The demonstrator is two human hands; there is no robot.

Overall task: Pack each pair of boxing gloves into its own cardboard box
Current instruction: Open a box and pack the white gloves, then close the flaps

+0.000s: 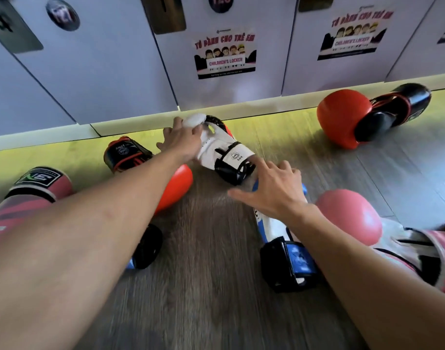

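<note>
Several boxing gloves lie on the wooden floor in front of the lockers. My left hand [182, 140] reaches forward and grips the white glove [222, 150] with a black cuff strap, close to the locker base. Just behind that glove's cuff, my right hand [274, 189] has its fingers spread over the blue and white glove [279, 233]. Whether it touches that glove I cannot tell. An orange glove [177, 184] with a black cuff lies under my left forearm. Its match [342, 117] lies at the back right. No cardboard box is in view.
A pink glove [37, 190] lies at the far left and another pink glove [349, 214] at the right beside my right forearm. A black and blue cuff [147, 246] shows under my left arm. Grey locker doors [102, 72] wall off the back.
</note>
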